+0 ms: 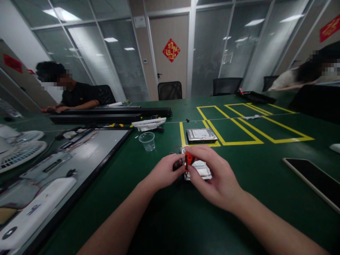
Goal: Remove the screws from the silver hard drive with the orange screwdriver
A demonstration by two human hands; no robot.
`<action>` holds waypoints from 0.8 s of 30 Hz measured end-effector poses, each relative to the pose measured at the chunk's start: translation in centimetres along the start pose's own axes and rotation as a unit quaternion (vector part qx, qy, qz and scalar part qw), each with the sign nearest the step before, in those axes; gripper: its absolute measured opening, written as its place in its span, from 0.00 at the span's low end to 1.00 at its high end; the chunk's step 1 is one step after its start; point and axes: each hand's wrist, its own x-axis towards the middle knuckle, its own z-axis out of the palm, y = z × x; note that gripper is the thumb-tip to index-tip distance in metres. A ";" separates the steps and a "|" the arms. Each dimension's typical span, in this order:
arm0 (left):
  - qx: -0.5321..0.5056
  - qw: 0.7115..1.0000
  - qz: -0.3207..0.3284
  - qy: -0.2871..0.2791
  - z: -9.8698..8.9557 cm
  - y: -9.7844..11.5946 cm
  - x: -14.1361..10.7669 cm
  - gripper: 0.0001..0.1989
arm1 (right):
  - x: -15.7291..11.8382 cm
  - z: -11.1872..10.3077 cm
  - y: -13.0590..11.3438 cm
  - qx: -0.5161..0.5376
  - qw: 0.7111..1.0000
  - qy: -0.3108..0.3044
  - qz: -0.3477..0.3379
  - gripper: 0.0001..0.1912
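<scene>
A silver hard drive [203, 169] lies on the green table in front of me, partly covered by my hands. My right hand [216, 173] is closed over it, thumb and fingers pinching an orange-and-black screwdriver [189, 158] held roughly upright. The screwdriver's tip is hidden. My left hand [166, 171] is curled at the drive's left edge, thumb close to the screwdriver; what its fingers grip is hidden. Just beyond, a second hard drive [202, 135] lies flat by yellow tape. To the left stands a clear plastic cup [147, 141].
A white fan part [148, 124] lies behind the cup. Left of me is a large framed panel [106, 141] with a white casing [39, 209] on it. A phone-like dark slab [316, 180] lies at right. Two people sit across the table, beyond long black bars [111, 115].
</scene>
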 end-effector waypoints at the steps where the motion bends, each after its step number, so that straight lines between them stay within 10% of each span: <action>1: 0.001 1.000 0.000 0.002 0.0 -0.1 0.0 0.10 | 0.0 0.0 0.1 0.000 1.000 0.000 -0.001 0.30; 24: 0.023 1.000 0.006 -0.007 -0.1 -0.1 0.0 0.13 | 0.0 -0.1 0.3 -0.013 1.000 0.010 -0.005 0.27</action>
